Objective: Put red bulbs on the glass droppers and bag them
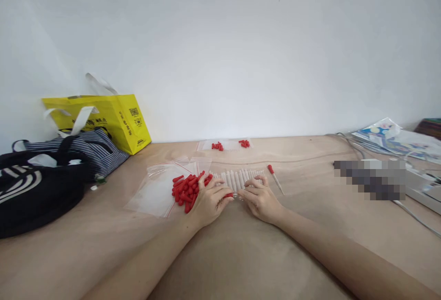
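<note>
Left hand (211,202) nearly closed, fingertips pinching a smooth red bulb (228,195), meets the right hand (260,199), whose curled fingers grip a slender clear tube (236,195). Just beyond, transparent tubes (235,179) lie in a row on the wood-grained surface (220,263); elongated, round-ended red bulbs (186,193) heap against thin, creased plastic bags (155,192).

Left hand (210,202) on red bulb (228,195), right hand (262,200) close, clear tubes (235,180) behind

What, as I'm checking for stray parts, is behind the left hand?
Part of the red bulb pile and some clear tubes show beyond the left hand; whatever the hand itself covers can't be seen.
</note>
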### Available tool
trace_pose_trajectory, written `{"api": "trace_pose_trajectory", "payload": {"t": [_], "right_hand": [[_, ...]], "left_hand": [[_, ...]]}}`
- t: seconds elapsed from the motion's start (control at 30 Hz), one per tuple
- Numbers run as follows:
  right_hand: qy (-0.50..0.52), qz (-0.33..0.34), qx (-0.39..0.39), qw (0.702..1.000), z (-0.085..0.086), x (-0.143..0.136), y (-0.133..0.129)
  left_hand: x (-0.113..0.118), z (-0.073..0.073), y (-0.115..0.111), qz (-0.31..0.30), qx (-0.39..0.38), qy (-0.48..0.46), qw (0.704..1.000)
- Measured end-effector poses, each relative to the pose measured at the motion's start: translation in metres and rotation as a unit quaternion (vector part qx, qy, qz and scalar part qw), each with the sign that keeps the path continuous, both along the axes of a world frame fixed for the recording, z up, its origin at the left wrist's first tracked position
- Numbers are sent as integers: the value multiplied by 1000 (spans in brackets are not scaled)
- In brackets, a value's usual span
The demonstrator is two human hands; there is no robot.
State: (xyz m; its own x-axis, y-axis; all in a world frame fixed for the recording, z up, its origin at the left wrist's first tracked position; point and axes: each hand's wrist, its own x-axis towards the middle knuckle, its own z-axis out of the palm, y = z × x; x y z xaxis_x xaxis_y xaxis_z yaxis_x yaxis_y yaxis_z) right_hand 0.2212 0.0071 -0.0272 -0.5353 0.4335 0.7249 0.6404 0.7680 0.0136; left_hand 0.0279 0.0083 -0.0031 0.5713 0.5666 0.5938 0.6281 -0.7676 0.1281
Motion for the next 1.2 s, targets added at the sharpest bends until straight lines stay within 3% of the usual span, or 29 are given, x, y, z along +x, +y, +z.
{"api": "trace_pose_trajectory", "payload": {"t": [0.17,0.27,0.43,0.53,0.83,1.03,1.2], "right_hand": [[-44,-60,14,997,3,4,-2],[-7,-137,2,991,3,15,4],[69,-342,-76,934,5,42,20],[41,-402,-115,907,5,48,23],[-29,-418,-201,886,10,44,21],[-60,-433,-290,851,16,41,23],[-64,-429,-301,849,14,41,24]], "left_hand": [[-3,1,0,35,38,-18,999],[-8,0,1,89,59,-27,994],[-15,1,1,146,67,-19,987],[-15,2,0,158,62,-14,985],[-11,5,-3,185,40,3,982],[-16,18,6,252,31,53,966],[-25,25,12,287,-28,86,954]]}}
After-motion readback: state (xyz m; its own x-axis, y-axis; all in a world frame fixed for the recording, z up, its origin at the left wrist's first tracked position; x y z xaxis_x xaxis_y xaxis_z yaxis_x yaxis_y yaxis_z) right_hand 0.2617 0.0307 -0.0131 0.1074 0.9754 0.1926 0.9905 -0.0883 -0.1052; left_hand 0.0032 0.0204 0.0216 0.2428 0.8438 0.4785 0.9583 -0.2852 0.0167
